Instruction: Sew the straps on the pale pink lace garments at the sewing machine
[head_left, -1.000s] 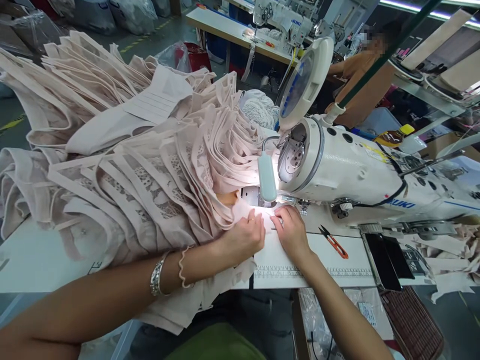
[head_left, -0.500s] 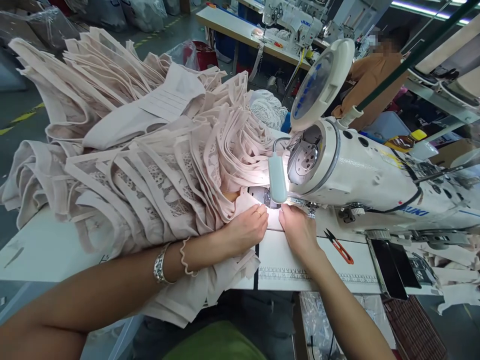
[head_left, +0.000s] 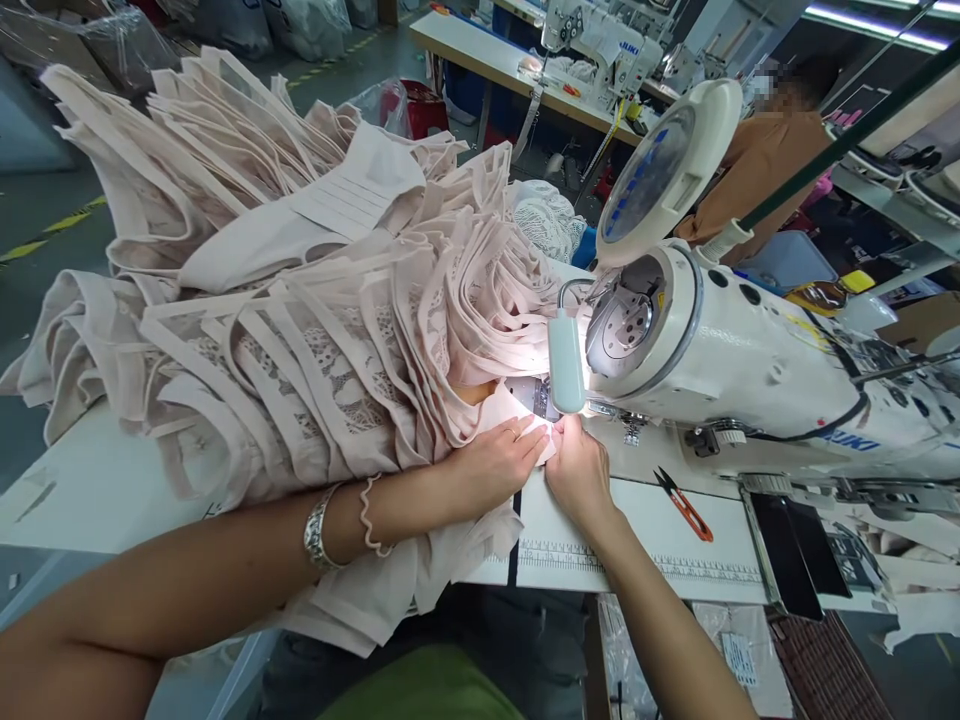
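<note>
In front of the sewing machine (head_left: pixel 750 345), both hands are at the edge of a pale pink fabric piece (head_left: pixel 504 406). My left hand (head_left: pixel 487 468) is closed on the fabric, its fingers bent over it. The thumb and fingers of my right hand (head_left: pixel 581 470) pinch the same edge, close to my left fingertips. A small lamp (head_left: pixel 568 362) lights the spot and partly hides the needle area. To the left, a big heap of pale pink garments (head_left: pixel 322 350) with lace panels covers the table and rests against my left forearm.
Orange-handled thread snips (head_left: pixel 684 505) lie right of my right hand, above a printed ruler strip (head_left: pixel 675 568). A round magnifier (head_left: pixel 667 175) stands over the machine head. Behind are white lace (head_left: pixel 547 218), another machine table (head_left: pixel 495 68) and a person in brown (head_left: pixel 757 180).
My right hand has moved slightly left and now meets my left fingertips at the fabric edge. The fabric has come a little away from the needle area. The whole view has shifted slightly.
</note>
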